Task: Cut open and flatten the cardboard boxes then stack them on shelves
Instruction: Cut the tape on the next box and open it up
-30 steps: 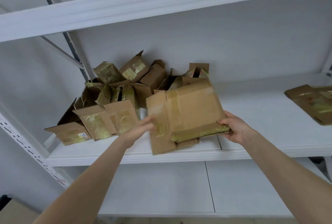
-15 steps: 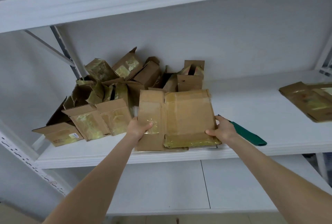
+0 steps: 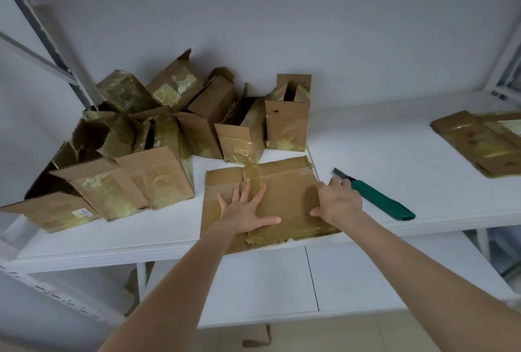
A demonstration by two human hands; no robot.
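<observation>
The flattened box (image 3: 282,191) lies at the shelf's (image 3: 394,160) front edge, under both hands. The left grip (image 3: 245,208) is released, its palm and spread fingers pressing flat on the cardboard. The right grip (image 3: 337,202) sits on the box's right edge; whether it clasps it cannot be told. One green-handled knife (image 3: 380,202) lies just beside it. Perhaps ten unflattened boxes (image 3: 158,137) are heaped at the left, and one flat stack (image 3: 479,140) lies far right.

Single head view; looks forward and down, close over white shelf (image 3: 394,154); both forearms entering from below.
</observation>
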